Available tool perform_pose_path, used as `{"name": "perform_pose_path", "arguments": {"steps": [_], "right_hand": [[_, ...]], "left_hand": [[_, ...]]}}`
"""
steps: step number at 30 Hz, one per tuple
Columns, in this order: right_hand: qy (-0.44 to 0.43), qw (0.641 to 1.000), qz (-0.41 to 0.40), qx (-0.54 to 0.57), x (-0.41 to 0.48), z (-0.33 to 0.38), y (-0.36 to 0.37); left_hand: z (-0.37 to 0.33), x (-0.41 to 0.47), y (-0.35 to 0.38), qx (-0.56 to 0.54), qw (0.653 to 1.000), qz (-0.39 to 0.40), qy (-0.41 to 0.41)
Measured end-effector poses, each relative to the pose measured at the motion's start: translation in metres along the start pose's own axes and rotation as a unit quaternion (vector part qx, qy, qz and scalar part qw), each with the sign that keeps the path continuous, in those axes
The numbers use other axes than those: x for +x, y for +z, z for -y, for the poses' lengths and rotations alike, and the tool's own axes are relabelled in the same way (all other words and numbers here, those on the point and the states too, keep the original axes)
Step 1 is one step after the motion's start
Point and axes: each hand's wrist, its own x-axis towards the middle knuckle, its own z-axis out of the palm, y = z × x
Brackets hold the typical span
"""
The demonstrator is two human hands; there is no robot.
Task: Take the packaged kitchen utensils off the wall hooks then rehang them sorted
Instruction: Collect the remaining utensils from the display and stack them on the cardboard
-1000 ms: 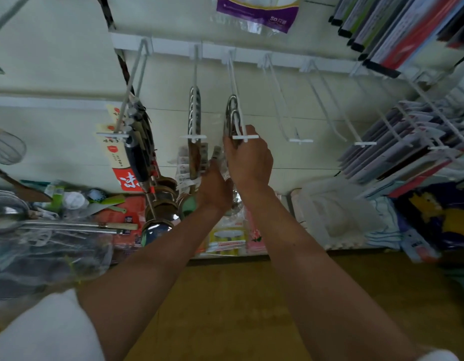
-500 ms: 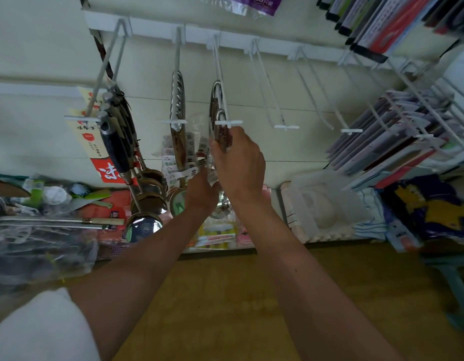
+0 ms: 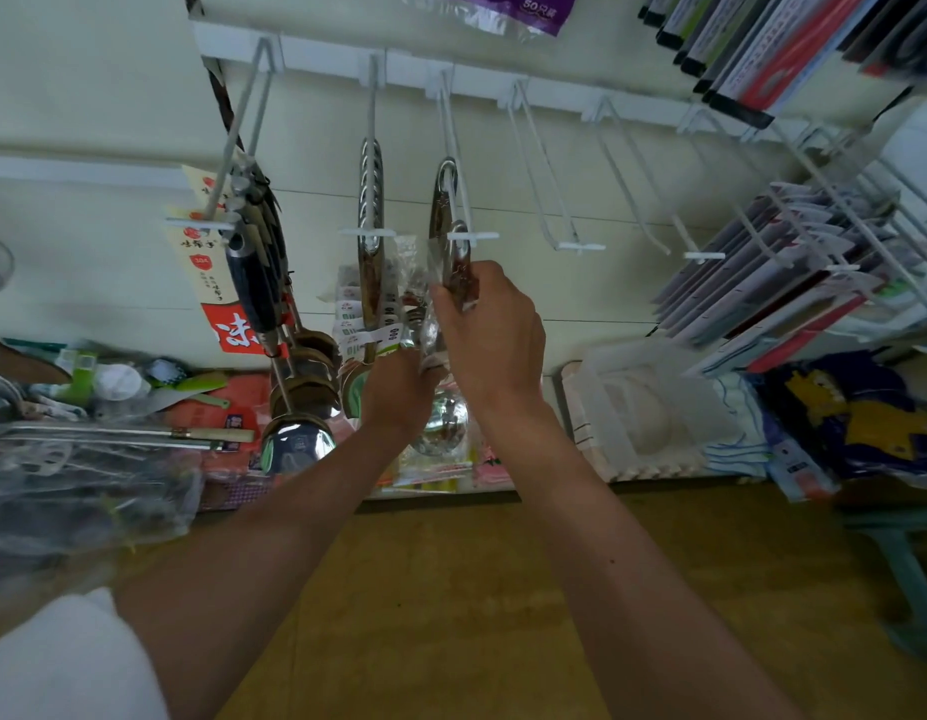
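Head view: your right hand (image 3: 495, 335) is clenched on the handle of the front packaged ladle (image 3: 458, 267), thumb and fingers pinching it through the clear sleeve just below its hanging hole. Your left hand (image 3: 399, 392) sits lower and to the left of that pinch. Its fingers are curled round the lower part of the sleeve near the bowl, though exactly what they enclose is partly hidden.

The ladle hangs on the wire hook (image 3: 453, 148), and its hole sits just above your right-hand grip. The long axis runs almost straight down from the pinch, past your left hand, to the shiny bowl (image 3: 440, 423) below. A second handle hangs behind it on the same wire, farther from your grip and nearer the wall rail (image 3: 321, 44).

The move turns on the hook's white crossbar tip (image 3: 471, 235). It lies immediately above the pinch and on your side of the hole, so the hole probably has to be lifted slightly and drawn towards you to clear it. Your right hand is the nearer one to the hole and should lead, while the left steadies the bowl end against swinging. Left of the grip, the neighbouring hook's steel utensils (image 3: 370, 200) hang close, so a sideways pull risks snagging their sleeves. To the right, the empty hooks (image 3: 560, 200) are well apart.
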Motion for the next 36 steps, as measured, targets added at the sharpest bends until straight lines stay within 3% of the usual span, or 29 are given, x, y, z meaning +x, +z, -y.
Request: {"name": "perform_pose_path", "arguments": {"steps": [8,17,28,36], "right_hand": [[0.013,1.0,0.001,0.001,-0.022,0.01,-0.008],[-0.022,0.999,0.028,-0.002,-0.06,0.06,0.011],[-0.131,0.984,0.119,0.019,-0.142,0.252,0.11],[-0.278,0.941,0.173,0.089,-0.264,0.415,0.187]], "left_hand": [[0.012,-0.017,-0.01,-0.002,0.998,0.025,0.055],[0.052,-0.054,-0.047,-0.069,0.997,0.015,-0.001],[0.225,-0.123,-0.205,-0.031,0.991,-0.08,-0.107],[0.355,-0.237,-0.343,-0.039,0.95,-0.193,-0.241]]}}
